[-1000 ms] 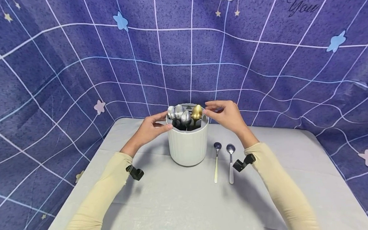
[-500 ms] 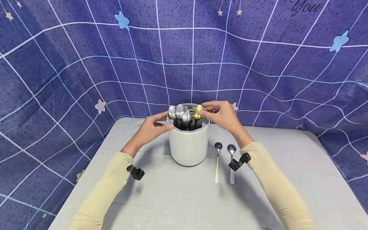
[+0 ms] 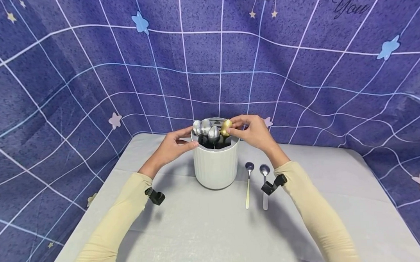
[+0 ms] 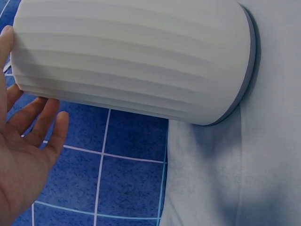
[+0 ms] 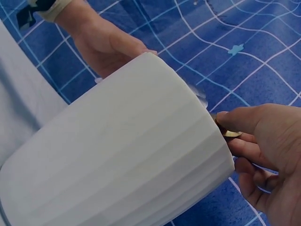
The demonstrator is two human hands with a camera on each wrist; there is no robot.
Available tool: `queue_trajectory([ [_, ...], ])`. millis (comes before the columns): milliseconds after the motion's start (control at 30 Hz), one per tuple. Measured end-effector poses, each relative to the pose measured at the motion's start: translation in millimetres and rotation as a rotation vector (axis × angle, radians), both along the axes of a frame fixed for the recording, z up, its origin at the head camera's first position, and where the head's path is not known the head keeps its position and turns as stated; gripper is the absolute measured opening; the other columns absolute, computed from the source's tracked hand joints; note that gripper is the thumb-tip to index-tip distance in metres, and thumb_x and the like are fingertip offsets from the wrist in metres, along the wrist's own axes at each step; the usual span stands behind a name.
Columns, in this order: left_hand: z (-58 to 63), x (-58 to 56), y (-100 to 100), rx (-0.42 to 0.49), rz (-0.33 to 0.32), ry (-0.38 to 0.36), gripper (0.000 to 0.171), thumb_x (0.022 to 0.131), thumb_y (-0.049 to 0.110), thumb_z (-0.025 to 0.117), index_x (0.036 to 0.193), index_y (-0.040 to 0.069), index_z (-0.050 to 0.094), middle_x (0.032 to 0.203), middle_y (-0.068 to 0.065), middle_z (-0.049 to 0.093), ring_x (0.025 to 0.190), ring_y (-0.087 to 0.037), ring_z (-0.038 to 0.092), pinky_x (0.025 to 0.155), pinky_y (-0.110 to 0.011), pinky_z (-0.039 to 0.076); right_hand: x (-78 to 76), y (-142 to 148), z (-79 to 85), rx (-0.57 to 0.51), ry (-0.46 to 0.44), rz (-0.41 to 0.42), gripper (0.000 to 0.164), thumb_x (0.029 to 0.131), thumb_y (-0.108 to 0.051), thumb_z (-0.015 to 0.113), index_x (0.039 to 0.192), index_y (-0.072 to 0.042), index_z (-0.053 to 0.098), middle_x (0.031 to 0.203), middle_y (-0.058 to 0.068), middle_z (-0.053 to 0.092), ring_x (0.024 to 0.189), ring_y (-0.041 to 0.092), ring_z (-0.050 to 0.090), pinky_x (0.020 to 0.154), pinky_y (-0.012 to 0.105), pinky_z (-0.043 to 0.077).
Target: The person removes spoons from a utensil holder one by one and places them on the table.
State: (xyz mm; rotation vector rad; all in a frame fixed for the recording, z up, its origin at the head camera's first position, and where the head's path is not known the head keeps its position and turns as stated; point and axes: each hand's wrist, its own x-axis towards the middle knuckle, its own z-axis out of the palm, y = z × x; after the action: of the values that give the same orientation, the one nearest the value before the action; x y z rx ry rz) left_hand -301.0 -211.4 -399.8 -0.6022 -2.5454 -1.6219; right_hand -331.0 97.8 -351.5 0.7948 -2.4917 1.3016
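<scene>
One gold metal spoon stands bowl-up, axis near-vertical, mid-frame, pinched by right hand; left hand grips white ribbed cylindrical container.

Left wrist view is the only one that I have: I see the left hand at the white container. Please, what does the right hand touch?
Observer: The right hand pinches a golden spoon at the rim.
Operator: Thank you. Are other spoons standing in the white container?
Observer: Yes, the head view shows three silver-coloured spoons in it, bowls up.
Operator: And does something lie on the table beside it?
Observer: Yes, two loose spoons lie to its right.
</scene>
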Motion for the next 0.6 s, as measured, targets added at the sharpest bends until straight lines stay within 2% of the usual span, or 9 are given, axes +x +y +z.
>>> queue_trajectory([
  [233, -0.3, -0.3, 0.2, 0.002, -0.007, 0.005, 0.069, 0.094, 0.026, 0.077, 0.153, 0.007, 0.048, 0.149, -0.017, 0.054, 0.124, -0.038, 0.061, 0.100, -0.046, 0.055, 4.2, 0.5, 0.4, -0.009, -0.007, 0.014, 0.031, 0.087, -0.023, 0.084, 0.113, -0.008, 0.077, 0.095, 0.006, 0.079, 0.087, 0.020, 0.070, 0.066, 0.027, 0.051],
  [433, -0.2, -0.3, -0.1, -0.006, -0.001, -0.001, 0.069, 0.094, 0.029, 0.077, 0.153, 0.008, 0.048, 0.148, -0.015, 0.055, 0.121, -0.035, 0.063, 0.099, -0.043, 0.056, 9.1, 0.2, 0.9, -0.009, -0.014, 0.023, 0.032, 0.088, -0.022, 0.083, 0.116, -0.008, 0.075, 0.090, 0.006, 0.079, 0.086, 0.020, 0.072, 0.062, 0.025, 0.050],
  [600, 0.4, 0.4, 0.2, -0.002, -0.005, 0.007, 0.070, 0.093, 0.030, 0.077, 0.153, 0.007, 0.048, 0.149, -0.016, 0.055, 0.123, -0.035, 0.061, 0.100, -0.045, 0.055, 11.4, -0.9, 1.8, -0.024, -0.019, 0.052, 0.030, 0.089, -0.019, 0.081, 0.116, -0.008, 0.075, 0.089, 0.007, 0.079, 0.086, 0.021, 0.073, 0.064, 0.026, 0.051],
])
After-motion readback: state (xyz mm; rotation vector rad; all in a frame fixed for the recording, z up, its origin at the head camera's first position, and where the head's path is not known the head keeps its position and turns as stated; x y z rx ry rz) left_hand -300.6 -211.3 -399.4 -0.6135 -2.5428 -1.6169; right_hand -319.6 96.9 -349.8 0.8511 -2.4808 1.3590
